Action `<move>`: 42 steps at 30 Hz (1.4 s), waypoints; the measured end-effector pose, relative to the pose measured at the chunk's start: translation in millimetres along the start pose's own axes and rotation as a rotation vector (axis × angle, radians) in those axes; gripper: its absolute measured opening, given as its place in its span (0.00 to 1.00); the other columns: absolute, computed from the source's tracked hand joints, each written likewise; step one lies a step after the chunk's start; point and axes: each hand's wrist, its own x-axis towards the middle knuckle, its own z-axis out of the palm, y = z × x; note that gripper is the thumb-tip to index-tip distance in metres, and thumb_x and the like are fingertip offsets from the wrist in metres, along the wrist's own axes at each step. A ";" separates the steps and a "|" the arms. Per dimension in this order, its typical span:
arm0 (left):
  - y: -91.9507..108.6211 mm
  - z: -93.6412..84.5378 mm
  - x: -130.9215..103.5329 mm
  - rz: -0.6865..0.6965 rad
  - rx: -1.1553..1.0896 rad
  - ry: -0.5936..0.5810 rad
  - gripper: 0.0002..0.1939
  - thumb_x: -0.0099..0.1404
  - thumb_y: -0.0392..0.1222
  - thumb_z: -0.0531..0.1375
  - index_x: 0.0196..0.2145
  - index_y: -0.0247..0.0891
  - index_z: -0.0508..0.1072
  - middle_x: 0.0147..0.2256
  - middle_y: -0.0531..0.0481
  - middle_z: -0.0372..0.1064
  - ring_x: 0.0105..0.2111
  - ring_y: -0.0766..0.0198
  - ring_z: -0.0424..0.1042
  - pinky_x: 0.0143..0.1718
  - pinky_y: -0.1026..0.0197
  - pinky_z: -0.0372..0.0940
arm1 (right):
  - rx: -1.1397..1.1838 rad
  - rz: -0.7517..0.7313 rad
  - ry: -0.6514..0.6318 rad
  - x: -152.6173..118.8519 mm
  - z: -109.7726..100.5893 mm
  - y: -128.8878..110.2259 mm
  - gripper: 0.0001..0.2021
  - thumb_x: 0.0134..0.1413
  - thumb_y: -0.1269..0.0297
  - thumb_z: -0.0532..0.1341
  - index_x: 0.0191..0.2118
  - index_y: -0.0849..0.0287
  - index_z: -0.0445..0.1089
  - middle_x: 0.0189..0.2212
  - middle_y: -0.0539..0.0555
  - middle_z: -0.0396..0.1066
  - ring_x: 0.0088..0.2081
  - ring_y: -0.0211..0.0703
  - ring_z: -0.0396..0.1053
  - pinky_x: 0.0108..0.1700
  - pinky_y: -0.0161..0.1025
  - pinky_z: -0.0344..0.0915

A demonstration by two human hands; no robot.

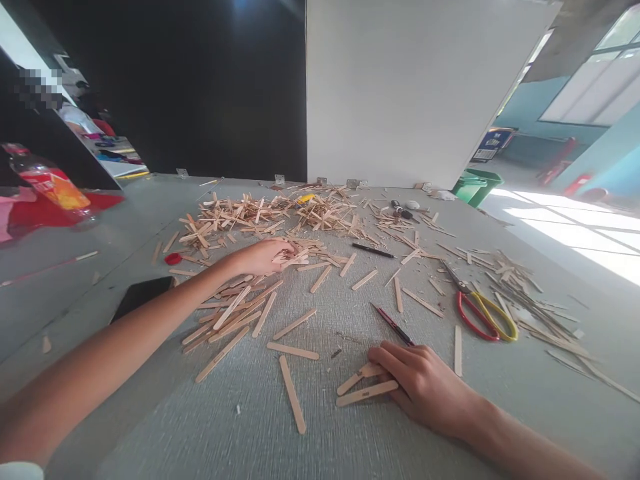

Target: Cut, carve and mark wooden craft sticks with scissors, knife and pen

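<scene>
Forearms [130, 347] flank tabletop [200, 433] room | right hand [419, 380]: sticks [365, 393] | left hand [265, 257]: pile's [240, 217] edge

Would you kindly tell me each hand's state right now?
Left hand: among loose sticks; whether it holds any cannot be told.
Right hand: closed, holding wooden sticks.

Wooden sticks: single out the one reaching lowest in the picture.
The loose stick left of the two sticks at the right hand, slanting steeply down rightward; its lower end lies closer to the picture's bottom edge than any other stick's.

The hands [423, 380] partly cover wooden sticks [367, 393], and the left forearm [145, 337] hides part of a black slab [143, 295].
</scene>
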 end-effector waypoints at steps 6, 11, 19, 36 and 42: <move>-11.1 0.7 2.7 -0.076 0.050 0.085 0.17 0.76 0.46 0.64 0.58 0.38 0.74 0.58 0.41 0.72 0.53 0.50 0.76 0.53 0.43 0.74 | -0.005 -0.012 0.013 -3.4 1.0 0.5 0.12 0.78 0.67 0.48 0.46 0.60 0.69 0.31 0.52 0.71 0.28 0.46 0.69 0.30 0.42 0.62; -18.1 -14.1 0.7 -0.190 0.017 0.251 0.17 0.76 0.46 0.64 0.58 0.38 0.74 0.57 0.42 0.73 0.52 0.51 0.77 0.52 0.44 0.75 | -0.006 0.010 -0.013 -4.1 0.1 -0.3 0.09 0.76 0.70 0.51 0.49 0.59 0.68 0.34 0.53 0.73 0.29 0.46 0.71 0.32 0.42 0.63; -7.8 -46.4 -10.5 -0.258 -0.200 0.484 0.15 0.76 0.46 0.64 0.54 0.35 0.76 0.51 0.45 0.76 0.47 0.53 0.79 0.48 0.47 0.76 | -0.010 0.034 -0.032 -2.1 0.1 -0.4 0.07 0.74 0.71 0.53 0.47 0.59 0.69 0.34 0.52 0.73 0.30 0.46 0.72 0.32 0.42 0.62; -0.3 -38.1 -9.1 -0.323 -0.333 0.528 0.14 0.77 0.48 0.63 0.53 0.36 0.76 0.48 0.45 0.77 0.41 0.57 0.79 0.42 0.53 0.77 | -0.006 0.085 -0.041 2.1 -2.4 -3.7 0.08 0.74 0.70 0.54 0.40 0.57 0.68 0.32 0.50 0.72 0.28 0.42 0.69 0.31 0.41 0.59; 1.5 -24.9 -4.7 -0.277 -0.248 0.447 0.19 0.80 0.52 0.58 0.36 0.35 0.75 0.27 0.56 0.70 0.23 0.67 0.70 0.27 0.63 0.69 | -0.017 0.072 -0.010 5.0 -4.2 -3.9 0.08 0.74 0.70 0.56 0.40 0.57 0.68 0.31 0.49 0.71 0.27 0.40 0.67 0.30 0.41 0.55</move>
